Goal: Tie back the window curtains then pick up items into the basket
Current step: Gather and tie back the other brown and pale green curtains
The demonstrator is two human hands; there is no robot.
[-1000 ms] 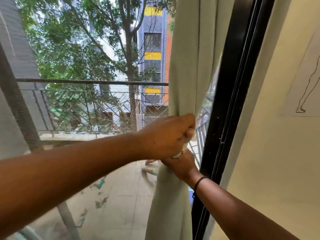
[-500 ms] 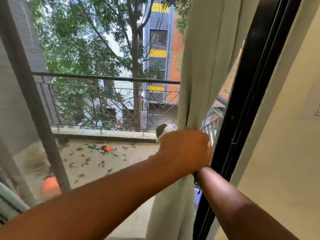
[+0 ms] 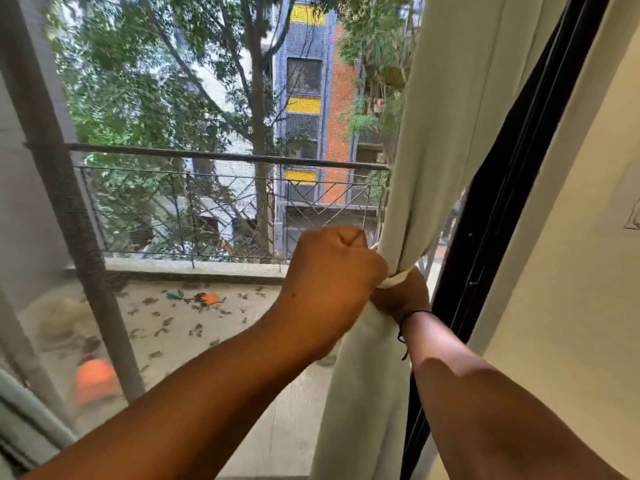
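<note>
Curtain (image 3: pixel 446 133) gathered — left hand (image 3: pixel 332 271) and right hand (image 3: pixel 401 294) each grip its white tie (image 3: pixel 393 280)

A home: curtain (image 3: pixel 446 133) at a balcony railing (image 3: pixel 225 157) window.

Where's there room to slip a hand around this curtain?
Free: left of the curtain, above the left hand, before the window screen. Crowded: at the white tie, where both hands meet; the right hand fills the gap beside the black frame.
</note>
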